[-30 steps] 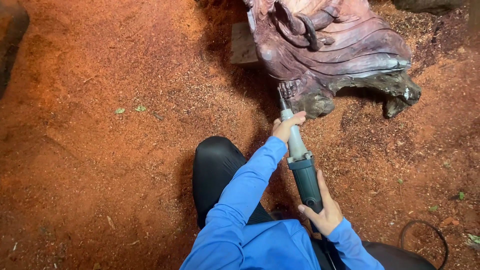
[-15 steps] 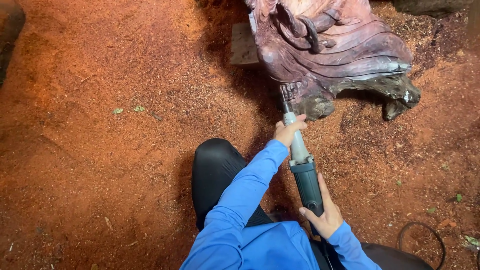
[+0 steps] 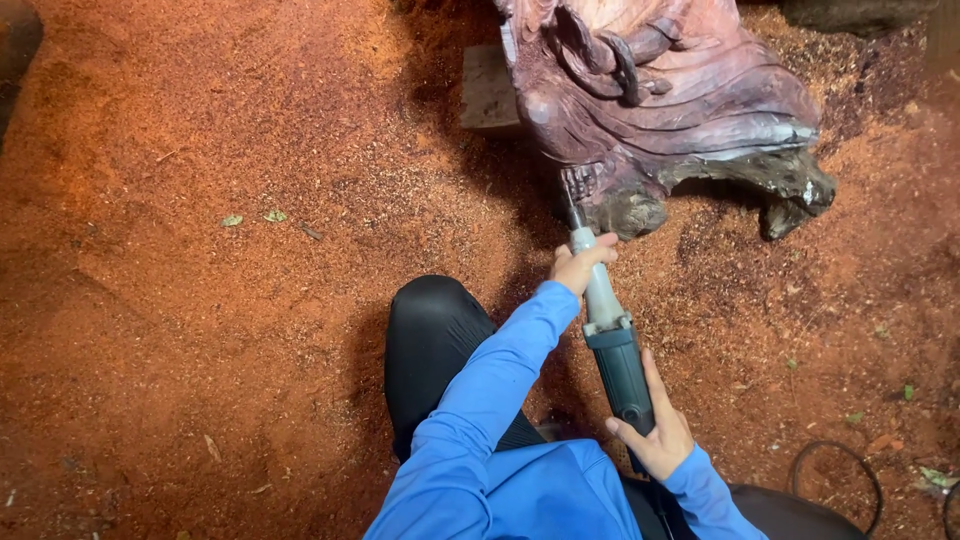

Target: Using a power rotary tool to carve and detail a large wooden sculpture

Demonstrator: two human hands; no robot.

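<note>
On the red sawdust-strewn ground [image 3: 200,300], the left hand [image 3: 580,265] grips the pale neck of a long grey-green power carving tool [image 3: 610,340], the right hand [image 3: 655,435] clamps its rear; carving is underway, bit touching the dark reddish carved wooden sculpture [image 3: 680,110], calling for steady pressure.

Head cam only, looks steeply down from close on hands, carving and sawdust ground [image 3: 200,300], no 2nd view.

Woodcarving workshop: sawdust floor [image 3: 200,300], carved sculpture [image 3: 680,100], power carver [image 3: 610,340].

Reddish-purple carving [image 3: 680,100]; teal-grey grinder [image 3: 612,350] (pale neck); blue sleeves [image 3: 500,400]; orange-red sawdust [image 3: 200,300].
</note>
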